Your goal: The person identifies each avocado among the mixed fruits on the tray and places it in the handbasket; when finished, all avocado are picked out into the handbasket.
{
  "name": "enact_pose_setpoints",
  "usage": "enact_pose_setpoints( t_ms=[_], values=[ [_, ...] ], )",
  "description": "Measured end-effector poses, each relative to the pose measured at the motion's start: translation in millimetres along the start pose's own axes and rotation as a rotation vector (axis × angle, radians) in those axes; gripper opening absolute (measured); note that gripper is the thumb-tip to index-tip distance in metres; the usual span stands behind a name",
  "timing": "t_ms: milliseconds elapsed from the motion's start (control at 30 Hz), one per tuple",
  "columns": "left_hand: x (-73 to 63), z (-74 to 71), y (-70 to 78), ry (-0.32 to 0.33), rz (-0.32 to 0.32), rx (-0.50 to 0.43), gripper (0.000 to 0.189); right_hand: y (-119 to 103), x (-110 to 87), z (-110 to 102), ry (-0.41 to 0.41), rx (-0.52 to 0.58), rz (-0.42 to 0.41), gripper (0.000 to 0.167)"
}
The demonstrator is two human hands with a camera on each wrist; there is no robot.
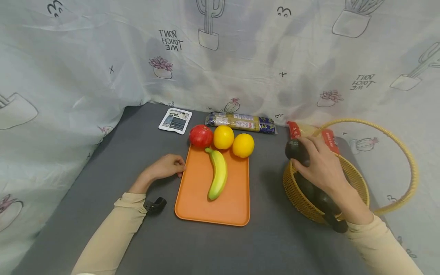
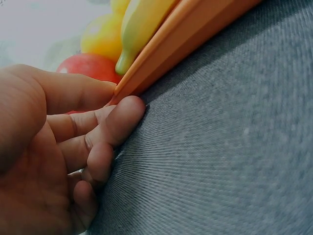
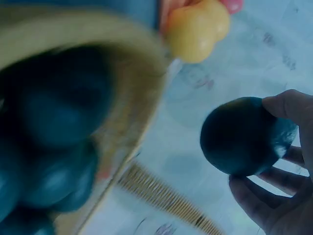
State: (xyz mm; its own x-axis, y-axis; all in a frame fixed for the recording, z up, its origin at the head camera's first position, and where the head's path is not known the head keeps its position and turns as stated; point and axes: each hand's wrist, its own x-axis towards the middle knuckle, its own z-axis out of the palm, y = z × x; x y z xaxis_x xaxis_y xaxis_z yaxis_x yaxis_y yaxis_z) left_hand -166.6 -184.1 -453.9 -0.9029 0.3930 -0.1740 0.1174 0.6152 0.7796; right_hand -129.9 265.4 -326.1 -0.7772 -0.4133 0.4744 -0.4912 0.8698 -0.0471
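My right hand [image 1: 321,162] grips a dark avocado [image 1: 296,151] over the wicker basket [image 1: 357,176], thumb on one side and fingertips on the other in the right wrist view. More dark avocados [image 3: 63,112] lie inside that basket, partly behind my hand and wrist. On the left, my left hand [image 1: 167,166] pinches the left rim of the orange tray [image 1: 196,202], its thumb on the rim and the other fingers curled below. A banana [image 1: 219,175] lies lengthwise on the tray. Along its far end sit a red pomegranate [image 1: 201,136] and two yellow fruits [image 1: 223,137].
Behind the fruits lie a white packet [image 1: 175,120] and long noodle packs [image 1: 240,122]. A red and clear bag [image 1: 330,140] sits behind the basket. The basket's tall handle [image 1: 409,164] leans out to the right. A printed curtain [image 1: 240,76] hangs round the grey table [image 1: 275,244].
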Motion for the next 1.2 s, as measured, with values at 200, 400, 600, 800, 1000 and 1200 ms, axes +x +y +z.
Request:
enact_pose_setpoints(
  t_ms=[200,400,600,800,1000,1200],
  values=[
    [-3.7,-1.7,4.6,0.003,0.000,0.013,0.013,19,-35.3,-12,-0.191,-0.020,0.175,0.065],
    [-6.9,-1.9,10.1,0.007,-0.016,0.010,0.012,31,-53.0,-6,-0.237,-0.026,0.122,0.064],
    [-7.5,-1.3,6.8,0.010,-0.023,0.007,0.012,37,-49.5,-3,-0.227,-0.019,0.052,0.063],
    [-8.4,0.7,5.6,0.008,-0.018,0.004,0.011,39,-45.0,8,-0.267,0.025,0.092,0.053],
    [-5.1,2.6,5.3,0.000,-0.016,0.009,0.012,43,-47.9,11,-0.411,0.004,0.109,0.038],
    [-4.0,0.5,5.2,0.009,-0.016,0.016,0.011,45,-48.6,12,-0.408,-0.006,0.072,0.039]
  ],
)
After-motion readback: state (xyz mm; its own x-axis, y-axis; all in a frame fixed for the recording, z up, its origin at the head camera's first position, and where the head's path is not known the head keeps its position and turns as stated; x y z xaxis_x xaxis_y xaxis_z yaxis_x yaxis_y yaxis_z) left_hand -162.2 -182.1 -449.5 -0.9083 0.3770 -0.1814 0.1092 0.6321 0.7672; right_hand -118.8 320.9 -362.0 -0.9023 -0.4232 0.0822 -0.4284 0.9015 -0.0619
